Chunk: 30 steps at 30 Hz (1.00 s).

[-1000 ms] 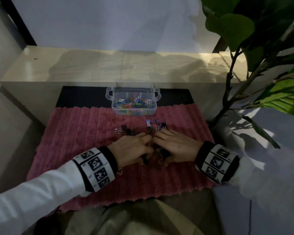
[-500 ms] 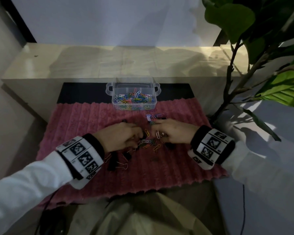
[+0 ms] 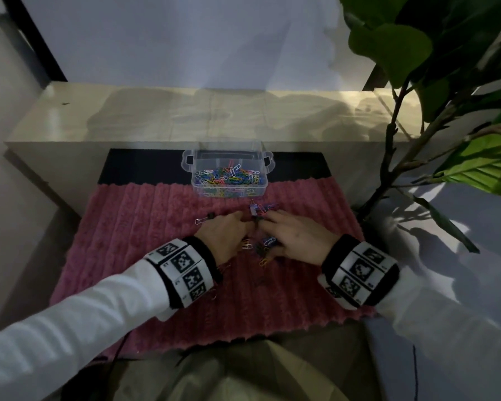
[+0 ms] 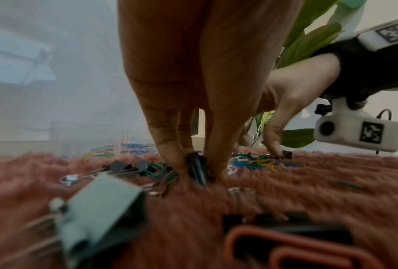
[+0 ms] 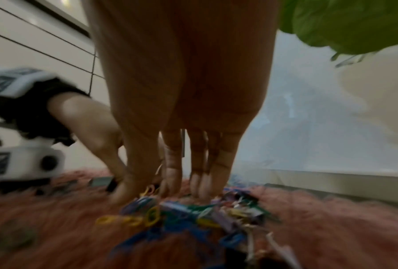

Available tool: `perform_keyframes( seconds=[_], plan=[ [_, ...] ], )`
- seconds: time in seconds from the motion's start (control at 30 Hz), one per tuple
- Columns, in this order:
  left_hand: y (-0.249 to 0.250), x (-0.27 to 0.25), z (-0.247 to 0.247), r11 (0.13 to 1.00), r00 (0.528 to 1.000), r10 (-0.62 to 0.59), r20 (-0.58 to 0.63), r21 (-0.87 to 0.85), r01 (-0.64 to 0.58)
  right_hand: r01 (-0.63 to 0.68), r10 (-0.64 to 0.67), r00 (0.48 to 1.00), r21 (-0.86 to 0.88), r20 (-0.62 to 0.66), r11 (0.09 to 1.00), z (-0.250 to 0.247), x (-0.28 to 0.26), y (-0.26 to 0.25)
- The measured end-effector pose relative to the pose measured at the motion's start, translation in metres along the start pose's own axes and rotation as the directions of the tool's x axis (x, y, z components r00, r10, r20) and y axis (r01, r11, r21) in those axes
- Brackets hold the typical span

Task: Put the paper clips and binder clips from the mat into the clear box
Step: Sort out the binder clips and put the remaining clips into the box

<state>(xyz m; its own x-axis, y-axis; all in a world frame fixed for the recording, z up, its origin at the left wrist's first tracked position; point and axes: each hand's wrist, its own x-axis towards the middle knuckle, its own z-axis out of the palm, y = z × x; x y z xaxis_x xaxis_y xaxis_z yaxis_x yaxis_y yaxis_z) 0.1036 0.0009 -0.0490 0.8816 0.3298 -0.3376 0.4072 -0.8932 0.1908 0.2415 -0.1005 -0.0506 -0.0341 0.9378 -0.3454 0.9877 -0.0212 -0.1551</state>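
Observation:
The clear box [image 3: 229, 185], part full of coloured paper clips, stands at the far edge of the pink mat [image 3: 145, 227]. Both hands are fingers-down on the mat just in front of it, fingertips nearly meeting. My left hand [image 3: 248, 224] pinches a black binder clip [image 4: 196, 167] between thumb and finger. My right hand [image 3: 265, 224] rests straight fingers [image 5: 172, 182] on a heap of coloured paper clips [image 5: 181, 214]. More clips [image 3: 263, 247] lie between the hands, and several [image 3: 261, 208] lie ahead of the fingertips. A lone binder clip [image 3: 204, 219] lies to the left.
A low pale cabinet [image 3: 185, 117] runs behind the mat and box. A leafy plant [image 3: 411, 68] leans in from the right, its stem close to the mat's right edge. Loose binder clips [image 4: 101, 209] lie under my left wrist. The mat's left half holds little.
Both hands have slid forward along the mat towards the box, staying close together. Some clips now lie behind the fingers, near the wrists.

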Motion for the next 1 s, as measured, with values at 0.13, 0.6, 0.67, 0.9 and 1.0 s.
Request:
perform_keyframes(
  seconds=[0.13,0.6,0.67,0.9,1.0],
  plan=[
    [0.002,-0.002,-0.001,0.997,0.998,-0.051,0.037,0.064,0.048,-0.083,0.083,0.996,-0.009,0.034,0.996,0.014,0.005,-0.012],
    [-0.002,0.000,0.001,0.990,0.998,0.069,0.004,-0.121,-0.068,-0.036,0.175,0.974,0.670,-0.141,0.742,0.011,0.004,0.013],
    [0.000,-0.002,0.004,0.991,0.994,0.109,-0.002,-0.082,-0.109,-0.019,0.232,0.963,0.824,-0.137,0.567,0.001,0.004,0.021],
    [-0.007,0.001,0.006,0.969,0.981,0.193,-0.019,-0.157,-0.193,0.032,0.233,0.964,0.924,-0.130,0.381,-0.044,0.015,0.032],
    [-0.013,0.003,0.006,0.957,0.981,0.192,-0.037,-0.215,-0.195,0.048,0.274,0.948,0.925,-0.161,0.377,-0.064,0.037,0.034]
  ],
)
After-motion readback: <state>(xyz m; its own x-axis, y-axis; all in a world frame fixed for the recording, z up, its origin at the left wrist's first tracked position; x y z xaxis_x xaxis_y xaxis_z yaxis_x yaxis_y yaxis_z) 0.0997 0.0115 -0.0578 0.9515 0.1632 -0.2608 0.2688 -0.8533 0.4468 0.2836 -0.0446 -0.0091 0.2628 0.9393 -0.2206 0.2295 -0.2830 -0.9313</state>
